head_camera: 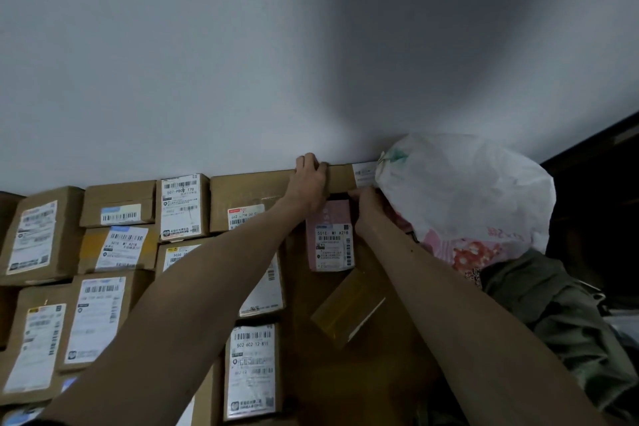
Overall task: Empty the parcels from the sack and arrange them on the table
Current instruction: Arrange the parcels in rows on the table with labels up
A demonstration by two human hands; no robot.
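Several brown cardboard parcels with white labels lie packed side by side on the table. A long brown box (256,194) stands at the back against the wall. My left hand (309,180) grips its top edge. My right hand (368,209) pinches the box's right end near a white label (363,174). A pink parcel (330,235) with a label lies just below both hands. The white sack (466,197), printed with pink and red, bulges at the right and touches the box's end.
A white wall (242,62) rises directly behind the parcels. A loose strip of brown tape (347,309) sticks up from a big box. Olive-green fabric (560,315) lies at the lower right below the sack. Dark furniture (601,183) stands at the far right.
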